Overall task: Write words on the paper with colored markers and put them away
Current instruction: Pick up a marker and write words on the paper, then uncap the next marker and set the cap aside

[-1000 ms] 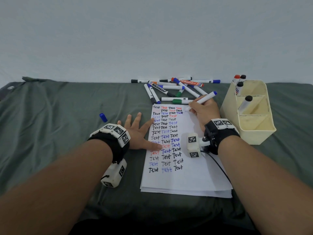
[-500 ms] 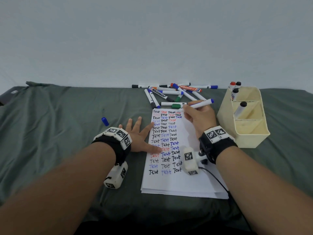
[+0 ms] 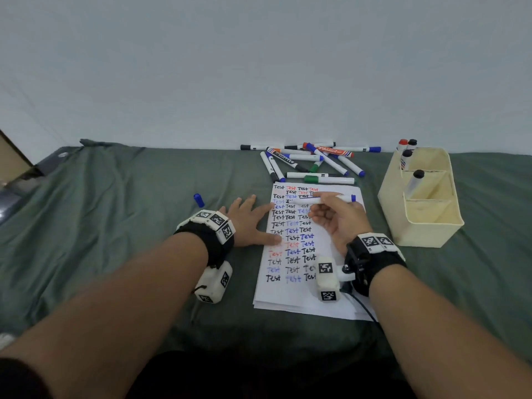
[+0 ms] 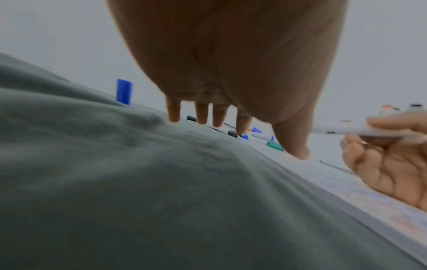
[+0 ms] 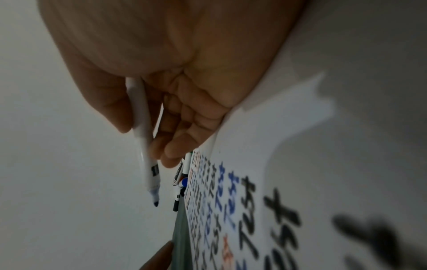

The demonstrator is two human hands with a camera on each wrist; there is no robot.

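Seemingly done writing, right hand pinches the uncapped blue marker; left hand, splayed flat, must fetch the cap at ten o'clock.

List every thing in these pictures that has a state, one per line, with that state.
blue marker: uncapped, held above the paper.
blue cap: off, lying on the cloth.
paper: flat, partly filled with words.
organizer: upright, four capped markers inside.
left hand: flat, pressing the paper.
right hand: gripping the blue marker.
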